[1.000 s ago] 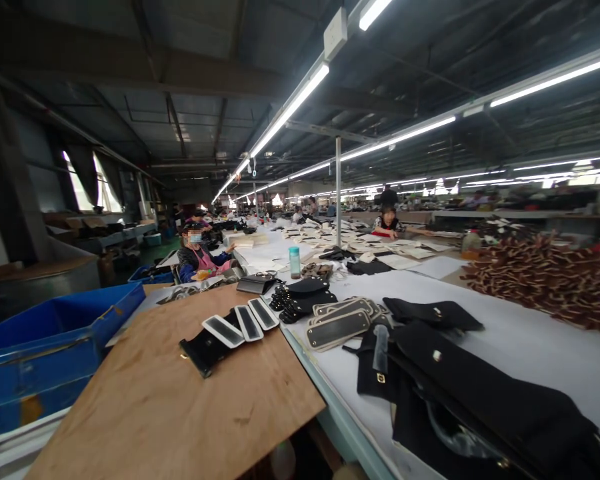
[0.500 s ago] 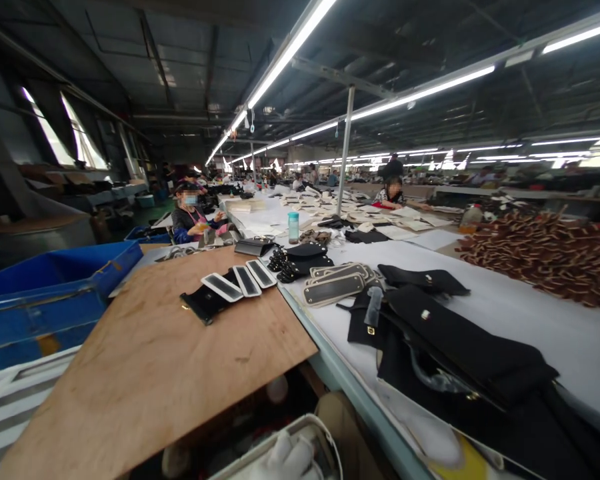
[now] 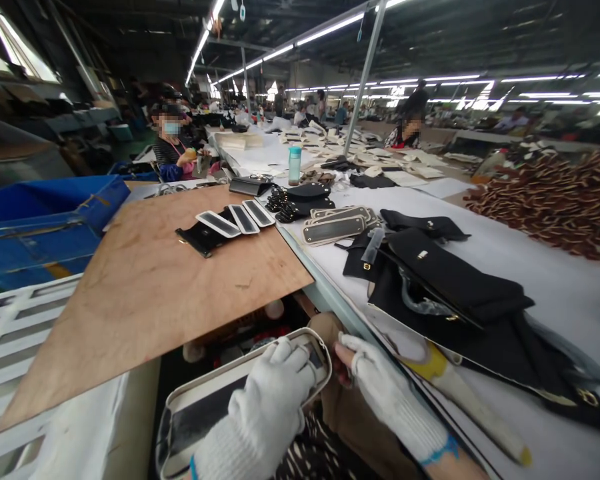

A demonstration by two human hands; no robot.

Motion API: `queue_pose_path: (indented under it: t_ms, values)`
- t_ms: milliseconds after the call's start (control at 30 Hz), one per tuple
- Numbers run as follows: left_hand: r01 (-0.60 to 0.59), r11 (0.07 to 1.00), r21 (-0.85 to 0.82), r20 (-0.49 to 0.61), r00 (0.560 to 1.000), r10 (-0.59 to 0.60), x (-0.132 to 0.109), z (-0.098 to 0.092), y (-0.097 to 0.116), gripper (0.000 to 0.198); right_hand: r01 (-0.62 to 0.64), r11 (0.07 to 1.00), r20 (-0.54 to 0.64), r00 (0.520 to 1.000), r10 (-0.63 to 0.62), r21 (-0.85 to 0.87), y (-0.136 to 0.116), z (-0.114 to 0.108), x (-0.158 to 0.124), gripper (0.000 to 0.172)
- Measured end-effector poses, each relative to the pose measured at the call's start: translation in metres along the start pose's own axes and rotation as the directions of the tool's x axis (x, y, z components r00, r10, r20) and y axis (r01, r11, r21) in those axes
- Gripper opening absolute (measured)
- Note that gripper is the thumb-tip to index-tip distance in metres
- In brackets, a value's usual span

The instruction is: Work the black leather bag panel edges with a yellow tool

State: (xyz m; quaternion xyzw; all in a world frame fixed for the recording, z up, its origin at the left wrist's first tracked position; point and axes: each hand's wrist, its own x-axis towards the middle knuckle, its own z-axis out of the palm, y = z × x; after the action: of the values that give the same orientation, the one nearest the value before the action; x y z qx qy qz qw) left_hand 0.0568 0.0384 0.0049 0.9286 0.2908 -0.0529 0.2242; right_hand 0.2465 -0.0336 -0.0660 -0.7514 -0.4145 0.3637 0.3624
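Note:
On my lap lies a handbag (image 3: pixel 205 410), long and box-shaped, with a black panel and off-white edging. My left hand (image 3: pixel 270 397), in a white knit glove, grips it, fingers across the panel near its right end. My right hand (image 3: pixel 387 390) is just beyond that end, in a white glove that leaves some fingertips bare. Its fingers are curled together; whatever they hold, if anything, is too small to make out. To the right, black bag pieces (image 3: pixel 455 277) with gold-coloured fittings are piled on the white-topped table (image 3: pixel 545 233).
A plywood board (image 3: pixel 145 287) at the left carries black pieces and white-edged strips (image 3: pixel 243 219). A tool with a yellow end (image 3: pixel 475 397) lies near my right hand. Blue bins (image 3: pixel 40 227) stand left. Co-workers sit beyond, near a bottle (image 3: pixel 294 167) and brown straps (image 3: pixel 545 207).
My view has tilted down. More of the handbag and both gloved hands now show; before, only one glove was visible at the bottom edge.

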Motion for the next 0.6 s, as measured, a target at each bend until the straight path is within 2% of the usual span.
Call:
queue_pose_path:
  t_ms: [67, 133, 233, 300, 433, 600]
  values:
    - [0.021, 1.000, 0.017, 0.021, 1.000, -0.021, 0.001, -0.002, 0.001, 0.050, -0.004, 1.000, 0.088, 0.996, 0.002, 0.016, -0.021, -0.008, 0.004, 0.045]
    - [0.032, 0.999, 0.025, 0.065, 0.997, -0.033, 0.002, -0.003, 0.000, 0.046, 0.037, 0.990, 0.130, 0.991, -0.019, -0.138, -0.040, -0.012, 0.005, 0.039]
    - [0.028, 0.999, 0.024, 0.091, 0.995, -0.030, 0.004, -0.003, -0.004, 0.041, 0.139, 0.857, 0.115, 0.989, -0.094, -0.497, -0.059, -0.012, 0.003, 0.039]
    - [0.027, 1.000, 0.013, 0.078, 0.997, -0.028, 0.005, -0.002, -0.006, 0.038, 0.195, 0.760, 0.131, 0.981, -0.145, -0.620, -0.061, -0.008, 0.003, 0.034]
    - [0.025, 0.999, -0.026, 0.075, 0.997, -0.023, 0.005, 0.000, -0.006, 0.042, 0.232, 0.768, 0.116, 0.972, -0.203, -0.597, -0.047, -0.001, 0.009, 0.035]
    - [0.063, 0.998, 0.022, 0.118, 0.991, -0.065, 0.003, 0.000, -0.002, 0.045, 0.281, 0.765, 0.080, 0.954, -0.289, -0.580, -0.034, 0.004, 0.021, 0.032]
